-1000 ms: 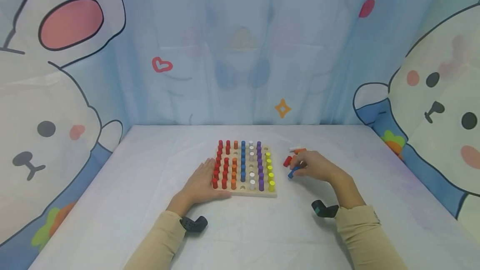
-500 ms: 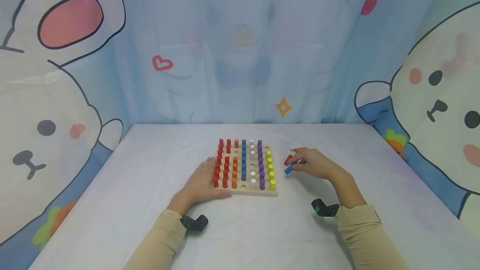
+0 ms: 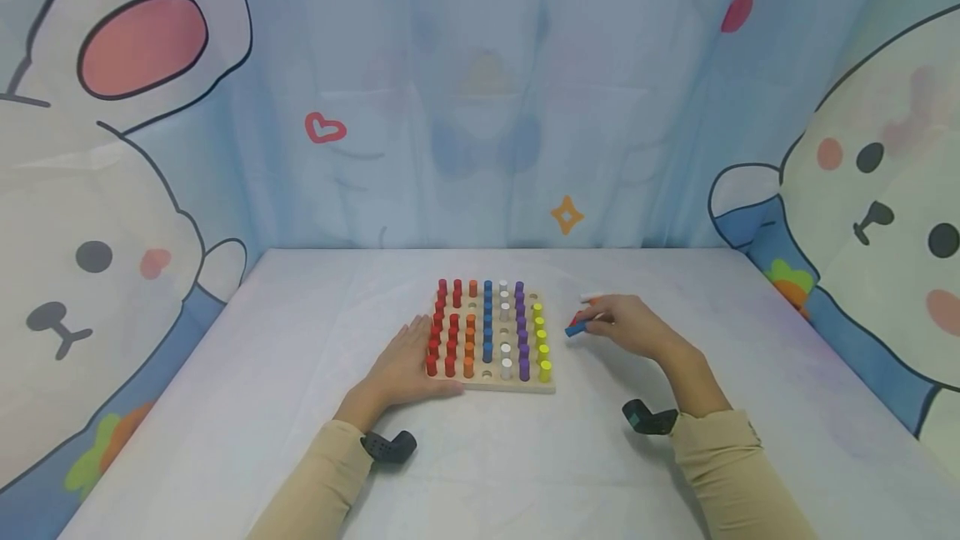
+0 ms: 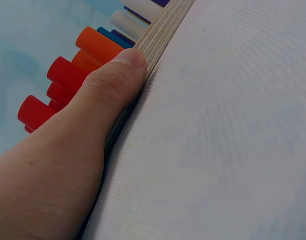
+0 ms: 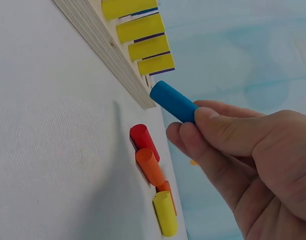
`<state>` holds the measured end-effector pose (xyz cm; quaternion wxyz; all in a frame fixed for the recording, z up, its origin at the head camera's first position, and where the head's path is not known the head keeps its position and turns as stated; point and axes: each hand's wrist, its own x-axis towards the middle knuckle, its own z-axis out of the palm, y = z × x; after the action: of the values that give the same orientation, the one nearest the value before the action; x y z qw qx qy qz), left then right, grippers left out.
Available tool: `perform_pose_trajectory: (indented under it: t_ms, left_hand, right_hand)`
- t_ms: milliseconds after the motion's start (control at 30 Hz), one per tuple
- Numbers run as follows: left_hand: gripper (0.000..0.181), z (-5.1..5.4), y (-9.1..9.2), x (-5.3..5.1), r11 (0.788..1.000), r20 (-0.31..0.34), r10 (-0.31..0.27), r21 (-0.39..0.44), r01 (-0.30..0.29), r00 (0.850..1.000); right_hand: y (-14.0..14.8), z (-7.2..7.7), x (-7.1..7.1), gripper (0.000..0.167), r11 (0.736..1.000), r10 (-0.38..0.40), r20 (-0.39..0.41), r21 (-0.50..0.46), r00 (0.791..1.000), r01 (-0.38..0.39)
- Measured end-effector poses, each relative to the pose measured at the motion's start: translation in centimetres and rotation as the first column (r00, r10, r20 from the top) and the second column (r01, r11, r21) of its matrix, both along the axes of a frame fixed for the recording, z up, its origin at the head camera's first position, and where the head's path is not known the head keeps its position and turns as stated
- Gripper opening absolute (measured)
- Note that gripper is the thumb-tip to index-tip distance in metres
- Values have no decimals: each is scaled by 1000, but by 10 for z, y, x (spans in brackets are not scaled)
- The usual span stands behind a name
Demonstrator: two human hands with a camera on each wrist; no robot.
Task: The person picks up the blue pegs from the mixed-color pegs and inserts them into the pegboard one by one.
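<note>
A wooden pegboard (image 3: 517,387) lies on the table with columns of red, orange, blue, white, purple and yellow pegs standing in it. Round holes show among the columns. My left hand (image 3: 403,363) lies against the board's left side, its thumb (image 4: 110,82) stretched along the front edge; its other fingers are out of the left wrist view. To the right of the board, my right hand (image 3: 628,326) pinches a blue peg (image 5: 174,101) between thumb and fingers. The peg is held above the table, tilted, its free end pointing toward the board.
Near the right hand lie loose pegs on the white tabletop (image 3: 480,465): a red one (image 5: 144,142), an orange one (image 5: 150,167), another orange and a yellow one (image 5: 165,214). A white peg (image 3: 587,298) lies farther back. Behind the table hangs a printed curtain (image 3: 450,107).
The right hand has lifted the blue peg slightly and turned it so that its free end swings left and away from me. The left hand stays against the board.
</note>
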<state>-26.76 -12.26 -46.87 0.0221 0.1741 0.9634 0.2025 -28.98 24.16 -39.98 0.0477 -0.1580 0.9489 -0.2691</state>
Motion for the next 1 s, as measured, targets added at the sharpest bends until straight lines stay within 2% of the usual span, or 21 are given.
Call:
perform_pose_trajectory:
  t_ms: [233, 567, 800, 1000]
  left_hand:
    - [123, 0, 0, 0, 1000, 3, 4, 4, -4, 1000]
    - [123, 0, 0, 0, 1000, -2, -2, 2, 2, 1000]
    - [123, 1, 1, 0, 1000, 1, -2, 6, 2, 1000]
    - [124, 0, 0, -1, 1000, 4, 2, 7, -2, 1000]
  right_hand:
    - [-8, -3, -1, 15, 997, -50, -16, -58, 999, 49]
    - [-24, -5, 1, 13, 989, -56, -79, -138, 995, 45]
    - [-29, -5, 3, 12, 991, -33, -149, -135, 988, 13]
    - [-37, 0, 5, 12, 992, -50, -191, -120, 980, 28]
